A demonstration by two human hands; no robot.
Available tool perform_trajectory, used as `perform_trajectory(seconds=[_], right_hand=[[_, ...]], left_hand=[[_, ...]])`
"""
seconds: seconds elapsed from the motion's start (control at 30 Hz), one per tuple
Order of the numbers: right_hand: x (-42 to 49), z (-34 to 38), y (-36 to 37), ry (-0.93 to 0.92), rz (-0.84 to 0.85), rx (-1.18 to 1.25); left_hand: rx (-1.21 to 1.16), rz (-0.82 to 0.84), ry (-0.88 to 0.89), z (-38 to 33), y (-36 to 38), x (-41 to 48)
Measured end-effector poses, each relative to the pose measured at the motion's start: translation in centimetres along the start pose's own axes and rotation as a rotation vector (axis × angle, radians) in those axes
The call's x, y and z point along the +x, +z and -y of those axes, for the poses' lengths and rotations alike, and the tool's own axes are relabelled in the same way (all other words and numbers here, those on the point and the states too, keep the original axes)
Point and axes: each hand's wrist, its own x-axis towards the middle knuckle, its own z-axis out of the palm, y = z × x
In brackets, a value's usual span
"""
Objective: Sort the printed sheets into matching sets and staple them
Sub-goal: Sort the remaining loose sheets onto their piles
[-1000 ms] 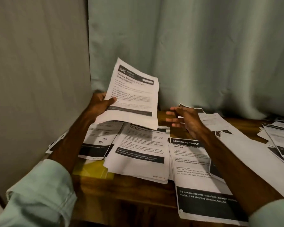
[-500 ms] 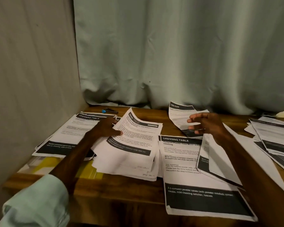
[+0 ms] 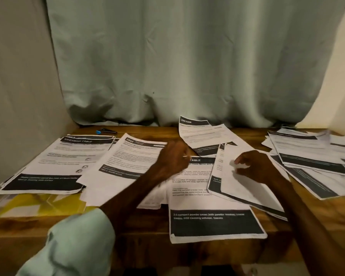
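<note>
A: Where are the printed sheets?
B: Spread in overlapping piles on the wooden table (image 3: pixel 317 212): the Dressing Table pile (image 3: pixel 54 162) on the left, the 3565 pile (image 3: pixel 131 156) beside it, the Living Room sheet (image 3: pixel 199 132) at the back.
A: Left hand (image 3: pixel 173 160)?
B: Over the 3565 pile's right edge. It is blurred and the fingers are curled; I cannot tell whether it holds anything.
A: Right hand (image 3: pixel 253 168)?
B: On a blank-side sheet (image 3: pixel 245 186), fingers bent with the tips down. Pinching or only touching, I cannot tell.
</note>
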Motion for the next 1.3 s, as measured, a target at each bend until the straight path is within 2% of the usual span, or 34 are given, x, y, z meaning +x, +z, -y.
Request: perform_trajectory(seconds=[0.1,0.2,0.37,0.53,0.67,0.83,0.9,0.97,1.03,1.17,1.3], right_hand=[[-1.9,-1.2,0.9,0.126,-0.008,-0.02],[-3.4,-1.8,1.8,0.141,-0.021,-0.066],[-4.5,-1.4,2.3,0.077,-0.088,-0.113],[-4.9,-1.6,2.8,0.009,-0.124,-0.064],[-4.8,-2.3,2.0,0.02,-0.111,0.159],[-4.6,-3.3,-0.1,0.271,-0.361,0.519],[-3.8,-2.9,-0.7,0.303,-0.336,0.835],[-2.8,-2.3,-1.1,0.339,-0.218,1.204],[-2.3,-1.3,-1.4,0.338,-0.158,1.398],[-1.5,-0.2,-1.4,0.308,-0.265,1.438],[-0.9,0.2,-1.8,0.266,-0.303,1.318]], left_hand=[[-0.07,0.132,0.021,-6.3,2.2,0.9],[-0.043,0.285,-0.03,-10.1,4.6,1.8],[-0.125,0.274,-0.11,-12.3,4.9,3.3],[-0.352,0.252,-0.288,-12.6,5.0,4.8],[-0.377,0.224,-0.233,-11.7,5.2,5.4],[-0.761,0.109,-0.169,-8.5,1.5,4.5],[-0.936,0.127,-0.155,-7.7,-0.5,4.1],[-1.022,0.142,-0.151,-7.2,-1.9,4.0],[-1.069,0.167,-0.133,-6.6,-2.5,3.7],[-1.077,0.163,-0.1,-4.6,-2.6,3.3],[-1.086,0.159,-0.121,-2.7,-2.3,4.1]])
